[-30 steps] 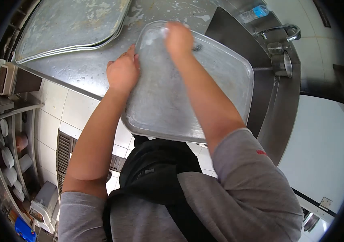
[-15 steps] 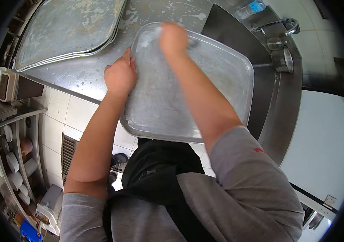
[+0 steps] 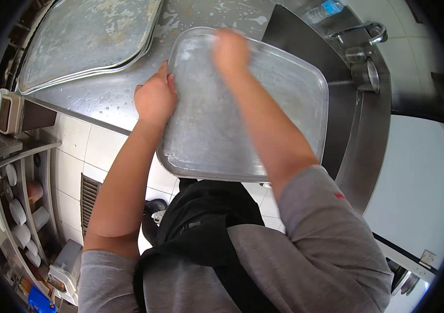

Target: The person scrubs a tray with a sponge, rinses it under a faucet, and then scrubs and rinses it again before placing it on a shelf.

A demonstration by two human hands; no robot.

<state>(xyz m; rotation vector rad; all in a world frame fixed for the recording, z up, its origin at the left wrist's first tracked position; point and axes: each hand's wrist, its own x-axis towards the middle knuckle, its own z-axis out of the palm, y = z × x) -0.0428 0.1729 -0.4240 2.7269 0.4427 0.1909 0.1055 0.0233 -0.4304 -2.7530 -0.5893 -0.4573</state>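
Observation:
A large rectangular metal tray [image 3: 206, 130] with a raised rim lies in front of me, partly over the steel counter and partly over the sink. At its left rim is my left hand [image 3: 156, 96], closed around the edge with the index finger pointing up along the side. My right hand [image 3: 231, 53] is over the upper part of the tray, blurred by motion. Its fingers are smeared, and anything under them cannot be made out. Whitish wet marks show on the tray surface near its upper left corner.
A stack of stained trays [image 3: 89, 39] rests on the wet steel counter [image 3: 102, 104] at the upper left. The dark sink [image 3: 295, 39], a faucet [image 3: 370, 31], a metal cup [image 3: 366, 77] and a water bottle [image 3: 323, 11] are at the right. A shelf with white dishes [image 3: 17, 211] stands lower left.
My right hand has moved slightly to the right over the tray. My left hand stays at the left rim.

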